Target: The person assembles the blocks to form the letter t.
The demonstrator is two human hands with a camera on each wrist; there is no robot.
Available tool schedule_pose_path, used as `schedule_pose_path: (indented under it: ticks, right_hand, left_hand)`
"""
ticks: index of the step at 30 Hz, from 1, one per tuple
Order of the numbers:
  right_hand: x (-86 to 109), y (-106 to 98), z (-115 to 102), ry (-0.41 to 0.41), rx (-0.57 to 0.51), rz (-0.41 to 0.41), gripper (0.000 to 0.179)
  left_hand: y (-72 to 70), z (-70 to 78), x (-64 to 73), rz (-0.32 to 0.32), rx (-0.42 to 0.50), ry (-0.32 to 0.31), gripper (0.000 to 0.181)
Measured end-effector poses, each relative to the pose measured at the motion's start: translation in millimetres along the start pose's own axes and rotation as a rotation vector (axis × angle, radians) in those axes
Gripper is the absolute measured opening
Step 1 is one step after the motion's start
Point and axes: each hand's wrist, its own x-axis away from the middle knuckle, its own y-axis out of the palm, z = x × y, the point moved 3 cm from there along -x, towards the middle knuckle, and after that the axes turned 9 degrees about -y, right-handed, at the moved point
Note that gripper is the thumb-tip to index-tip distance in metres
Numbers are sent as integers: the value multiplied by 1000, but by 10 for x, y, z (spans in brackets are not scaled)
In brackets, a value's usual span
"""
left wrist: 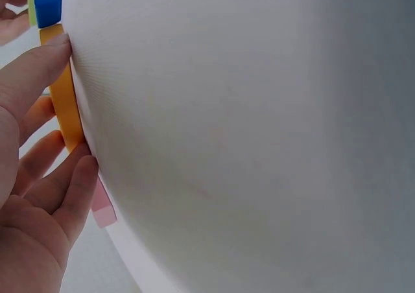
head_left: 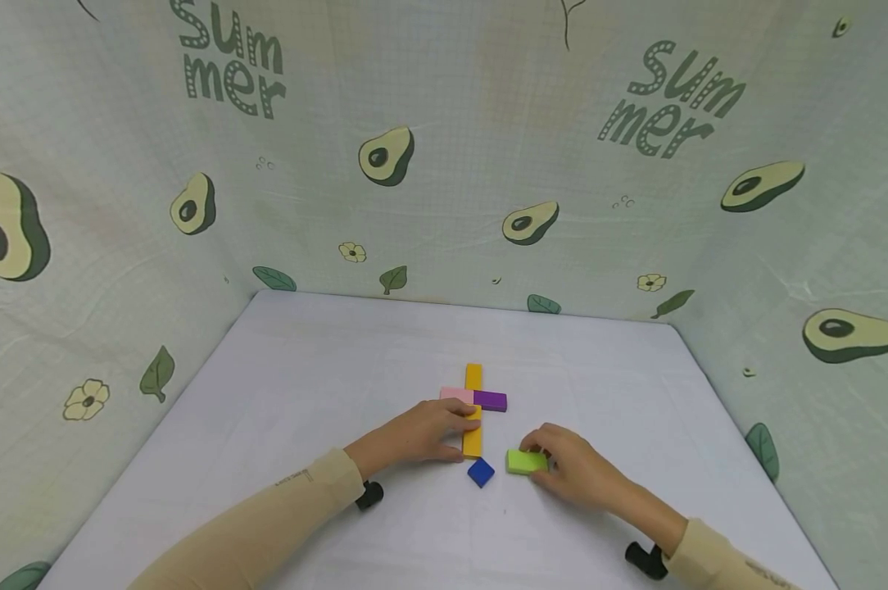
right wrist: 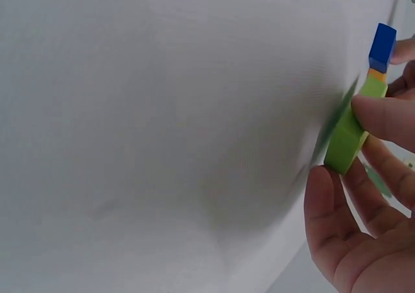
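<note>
My left hand (head_left: 425, 432) rests on the near yellow block (head_left: 472, 434), fingers over its top and thumb at its lower left side. Beyond it a pink block (head_left: 456, 395) and a purple block (head_left: 491, 401) lie end to end, with another yellow block (head_left: 473, 376) standing out behind them, forming a cross. Just below the near yellow block lies a small blue block (head_left: 481, 472), turned like a diamond. To the right, my right hand (head_left: 573, 467) pinches a lime green block (head_left: 523, 462) between thumb and fingers. The right wrist view shows the green block (right wrist: 350, 134) tilted, close over the cloth.
A white cloth (head_left: 341, 352) covers the table. Curtains (head_left: 459, 147) printed with avocados, leaves and lettering stand at the back and both sides. Dark camera mounts (head_left: 645, 560) show at both wrists.
</note>
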Motion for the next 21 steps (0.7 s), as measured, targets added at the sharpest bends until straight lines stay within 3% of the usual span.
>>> schedule_pose_path:
  ticks: [21]
  right_hand:
    - [48, 67, -159, -34, -38, -22, 30]
  left_hand:
    - [-3, 13, -3, 0, -1, -2, 63]
